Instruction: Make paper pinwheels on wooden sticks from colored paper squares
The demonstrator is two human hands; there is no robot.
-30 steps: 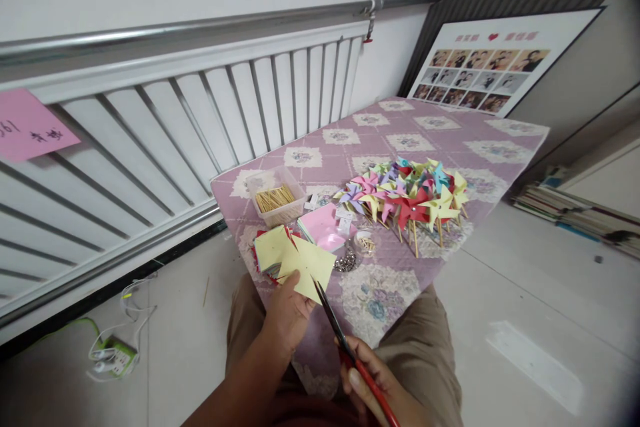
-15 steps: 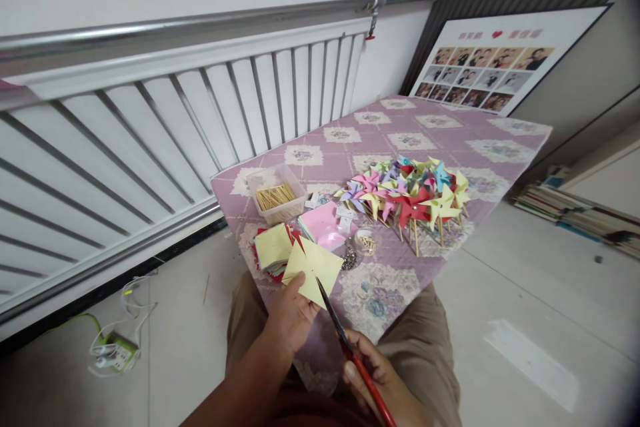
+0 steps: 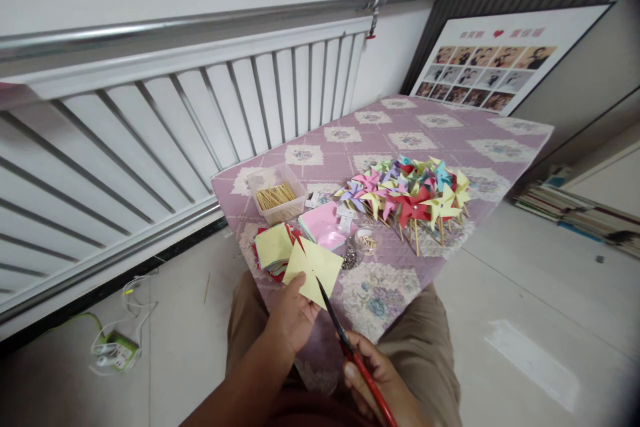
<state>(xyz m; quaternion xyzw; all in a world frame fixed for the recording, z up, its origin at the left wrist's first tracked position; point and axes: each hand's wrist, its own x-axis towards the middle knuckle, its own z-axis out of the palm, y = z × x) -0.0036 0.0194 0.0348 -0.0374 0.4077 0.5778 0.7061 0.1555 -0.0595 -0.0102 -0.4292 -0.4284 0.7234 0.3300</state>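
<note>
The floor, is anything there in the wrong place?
Yes, one thin tan stick, maybe dropped, lies on the pale tiled floor left of the purple-covered table, while similar sticks sit in a clear plastic box.

I have room over the purple floral tablecloth (image 3: 379,297) right of the red-handled scissors (image 3: 340,333); multicoloured paper pinwheels (image 3: 413,205) block me beyond.

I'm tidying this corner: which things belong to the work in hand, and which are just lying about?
Most likely belonging:
yellow sheet in the left hand
scissors in the right hand
paper stack, box of sticks and pinwheels on the table

Probably just lying about:
power strip on the floor
photo board
books
</note>
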